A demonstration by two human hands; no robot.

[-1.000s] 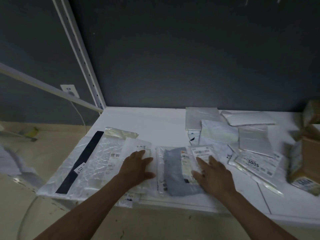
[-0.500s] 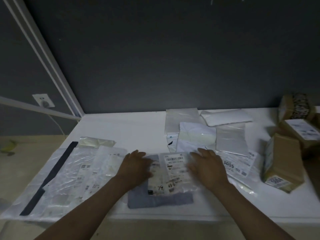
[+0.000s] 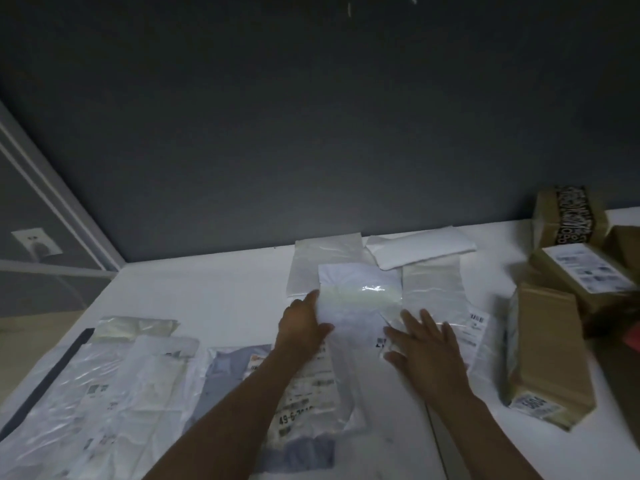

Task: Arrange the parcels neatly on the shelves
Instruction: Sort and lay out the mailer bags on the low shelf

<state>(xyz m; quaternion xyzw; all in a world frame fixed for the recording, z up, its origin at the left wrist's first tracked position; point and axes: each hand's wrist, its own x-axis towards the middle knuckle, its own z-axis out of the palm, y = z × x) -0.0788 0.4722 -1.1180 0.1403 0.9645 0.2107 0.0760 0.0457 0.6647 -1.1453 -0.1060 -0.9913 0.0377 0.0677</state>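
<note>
"Translucent plastic under both hands now. Which parcel is that?"

"That's the translucent parcel (image 3: 360,299), in the middle of the white shelf (image 3: 207,292). Half a second ago both hands sat nearer, on the grey parcel (image 3: 235,372). They have since reached farther in, and the view has swung a little to the right."

"How do the hands lie?"

"The left hand (image 3: 301,330) has its fingers straight along the parcel's left edge, with the thumb resting on top. Whether any fingertip goes under the edge I cannot tell. The right hand (image 3: 427,348) is flat with its fingers spread wide. It presses down at the parcel's right edge, just beside a silvery bag (image 3: 433,289)."

"Which way does the parcel run?"

"Its long axis runs near to far, with the far end toward the dark wall (image 3: 311,133). The near end laps over the grey parcel's label (image 3: 304,393). The grey parcel also lies near to far, partly under the left forearm."

"Can you read anything?"

"The grey parcel's label shows '49-6-' and then blurs. On the right stands a cardboard box (image 3: 550,348), and a sticker (image 3: 535,405) on its near end reads '5004'. The '3005' label seen earlier has its number hidden behind the right hand now. The barcodes are too blurred to read, and so is the patterned tape on the far box (image 3: 568,216)."
</note>
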